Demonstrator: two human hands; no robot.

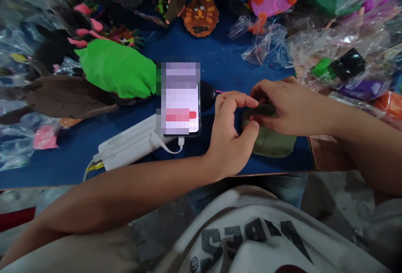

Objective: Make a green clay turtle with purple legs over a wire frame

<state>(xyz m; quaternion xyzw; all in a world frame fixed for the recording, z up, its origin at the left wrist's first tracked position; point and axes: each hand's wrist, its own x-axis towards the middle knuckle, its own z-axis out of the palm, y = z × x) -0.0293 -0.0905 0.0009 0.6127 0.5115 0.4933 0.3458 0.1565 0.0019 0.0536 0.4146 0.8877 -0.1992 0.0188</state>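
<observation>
I'm working the olive clay lump [273, 143] at the blue table's [220, 55] front edge. Left hand [230, 135] pinching its rim thumb-to-index; right hand [282, 105] fingers together, gripping its top. Looks early: plain blob, no details yet.

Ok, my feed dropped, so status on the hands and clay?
Left hand and right hand both pinching the clay. Clay lies on table, near edge. Phone just left, not blocking.
</observation>
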